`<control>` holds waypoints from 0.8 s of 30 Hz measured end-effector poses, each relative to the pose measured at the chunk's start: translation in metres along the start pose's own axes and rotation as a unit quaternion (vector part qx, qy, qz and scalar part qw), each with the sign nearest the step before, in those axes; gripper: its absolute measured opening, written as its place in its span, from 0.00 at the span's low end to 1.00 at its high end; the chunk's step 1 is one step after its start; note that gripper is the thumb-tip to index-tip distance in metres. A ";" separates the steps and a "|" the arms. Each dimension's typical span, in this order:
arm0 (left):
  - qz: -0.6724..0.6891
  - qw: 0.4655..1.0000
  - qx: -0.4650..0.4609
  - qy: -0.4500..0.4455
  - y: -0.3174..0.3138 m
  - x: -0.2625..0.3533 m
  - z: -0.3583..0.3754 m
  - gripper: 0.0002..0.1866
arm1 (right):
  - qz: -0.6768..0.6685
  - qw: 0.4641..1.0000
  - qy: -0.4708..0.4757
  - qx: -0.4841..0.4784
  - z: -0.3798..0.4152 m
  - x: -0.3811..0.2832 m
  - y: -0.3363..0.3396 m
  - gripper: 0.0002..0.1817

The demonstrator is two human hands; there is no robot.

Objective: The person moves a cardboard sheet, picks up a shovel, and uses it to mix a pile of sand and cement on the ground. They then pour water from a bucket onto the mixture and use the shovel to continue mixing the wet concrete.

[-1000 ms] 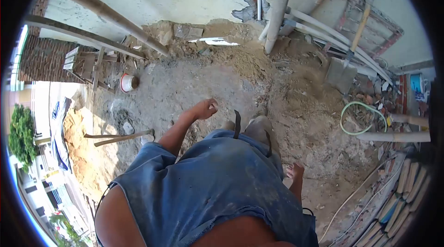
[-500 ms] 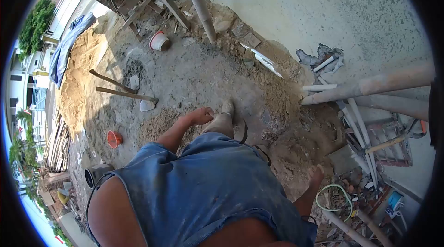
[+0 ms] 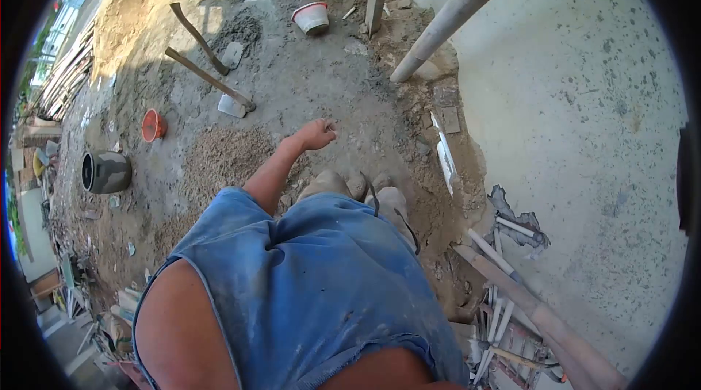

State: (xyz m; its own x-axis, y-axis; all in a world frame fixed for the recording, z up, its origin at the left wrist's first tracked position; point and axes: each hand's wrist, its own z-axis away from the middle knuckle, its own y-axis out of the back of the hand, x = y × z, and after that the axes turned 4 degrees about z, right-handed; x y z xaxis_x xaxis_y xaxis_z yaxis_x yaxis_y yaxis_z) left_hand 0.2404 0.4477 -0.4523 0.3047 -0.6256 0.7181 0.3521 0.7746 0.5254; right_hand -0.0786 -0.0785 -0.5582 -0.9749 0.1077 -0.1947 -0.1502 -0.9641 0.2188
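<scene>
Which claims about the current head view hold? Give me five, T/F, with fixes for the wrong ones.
1. The left hand holds a bucket. False: no object shows in the left hand.
2. The right hand is out of view. True.
3. The orange bucket is nearer the dark bucket than the red-rimmed white bucket is. True.
4. Only one wooden-handled tool is on the ground at upper left. False: there are two, a first tool and a second tool.
5. The wall is unbroken. False: it has a broken patch with a white pipe in it.
</scene>
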 end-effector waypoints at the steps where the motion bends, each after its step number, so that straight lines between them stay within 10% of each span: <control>1: 0.004 1.000 0.018 -0.002 0.009 -0.007 0.003 0.15 | 0.004 1.000 0.008 0.011 -0.004 -0.030 0.006 0.17; 9: 0.060 0.988 0.062 0.126 0.008 -0.065 0.044 0.14 | -0.018 0.986 0.142 0.083 -0.047 -0.292 0.002 0.14; 15: 0.162 0.958 0.120 0.204 0.024 -0.059 0.078 0.15 | 0.145 0.953 0.265 -0.029 -0.031 -0.471 -0.126 0.16; 24: 0.206 0.932 0.193 0.227 0.108 -0.078 0.063 0.13 | 0.352 0.892 0.233 -0.164 -0.020 -0.506 -0.281 0.16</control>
State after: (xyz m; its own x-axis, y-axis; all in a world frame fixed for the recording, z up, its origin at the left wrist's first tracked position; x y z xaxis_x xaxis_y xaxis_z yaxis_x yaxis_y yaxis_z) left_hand 0.1992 0.5860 -0.4227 0.7173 -0.1744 0.6746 -0.1963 0.8783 0.4359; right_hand 0.4601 0.1336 -0.5400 -0.6239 -0.5900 -0.5125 0.6022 -0.7809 0.1659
